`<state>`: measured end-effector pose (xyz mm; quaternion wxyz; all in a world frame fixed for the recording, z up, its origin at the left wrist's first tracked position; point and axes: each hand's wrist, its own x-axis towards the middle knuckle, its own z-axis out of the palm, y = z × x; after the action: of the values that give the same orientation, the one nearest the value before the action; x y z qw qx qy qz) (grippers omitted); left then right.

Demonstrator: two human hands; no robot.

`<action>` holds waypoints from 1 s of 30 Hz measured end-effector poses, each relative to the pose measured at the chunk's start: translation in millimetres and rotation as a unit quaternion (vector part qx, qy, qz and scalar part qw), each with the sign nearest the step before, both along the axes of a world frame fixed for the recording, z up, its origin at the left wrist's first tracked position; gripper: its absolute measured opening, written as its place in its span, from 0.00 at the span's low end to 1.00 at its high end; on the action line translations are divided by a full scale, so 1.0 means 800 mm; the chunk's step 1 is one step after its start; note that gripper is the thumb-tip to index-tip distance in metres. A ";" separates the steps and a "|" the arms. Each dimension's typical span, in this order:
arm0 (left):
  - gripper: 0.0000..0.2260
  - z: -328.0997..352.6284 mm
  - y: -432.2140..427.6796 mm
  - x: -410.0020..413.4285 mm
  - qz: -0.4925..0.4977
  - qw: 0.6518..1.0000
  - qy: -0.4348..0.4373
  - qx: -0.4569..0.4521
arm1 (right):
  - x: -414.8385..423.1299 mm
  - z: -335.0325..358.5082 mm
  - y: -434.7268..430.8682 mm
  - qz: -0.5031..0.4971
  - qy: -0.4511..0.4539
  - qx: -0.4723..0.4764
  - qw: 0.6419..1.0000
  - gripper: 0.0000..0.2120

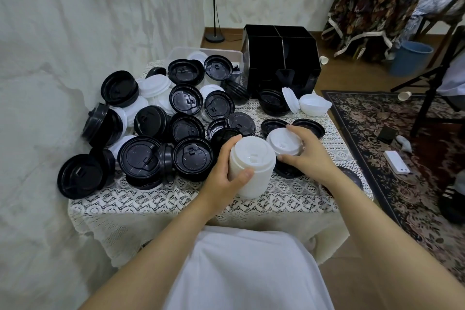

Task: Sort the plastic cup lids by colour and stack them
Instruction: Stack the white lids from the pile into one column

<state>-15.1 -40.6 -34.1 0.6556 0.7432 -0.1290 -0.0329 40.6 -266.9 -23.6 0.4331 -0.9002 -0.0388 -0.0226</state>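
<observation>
My left hand [224, 178] grips a tall stack of white lids [251, 168] near the front of the table, thumb on its near side. Just to the right, my right hand [305, 152] holds a shorter stack of white lids [283, 143], fingers curled over its far rim. Both white stacks stand close together. A big heap of black lids [151, 138] mixed with some white lids [153, 88] covers the left half of the table. Two black lids [274, 124] lie behind the short stack.
The table wears a lace cloth [161, 199]. A black organiser box [279, 58] stands at the back, with a black lid stack [273, 103] and loose white lids [313, 104] before it. A clear tub [181, 50] sits behind the heap. Patterned rug [392, 148] and blue bin [411, 58] lie right.
</observation>
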 end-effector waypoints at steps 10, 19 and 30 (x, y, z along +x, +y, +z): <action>0.30 -0.004 0.000 0.002 -0.006 1.000 0.005 -0.013 | -0.018 0.041 0.003 0.014 -0.058 0.129 0.990 0.26; 0.36 -0.003 0.004 0.000 -0.021 0.999 0.005 -0.044 | -0.052 0.071 0.050 0.203 -0.061 0.074 0.975 0.29; 0.39 -0.007 0.008 0.000 -0.046 0.997 -0.004 -0.054 | -0.056 0.052 0.055 0.229 -0.029 0.044 0.972 0.29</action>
<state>-15.4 -34.2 -39.8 0.6920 0.7001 -0.1678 -0.0532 -3.9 -222.7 18.1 0.4643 -0.8466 -0.2555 0.0489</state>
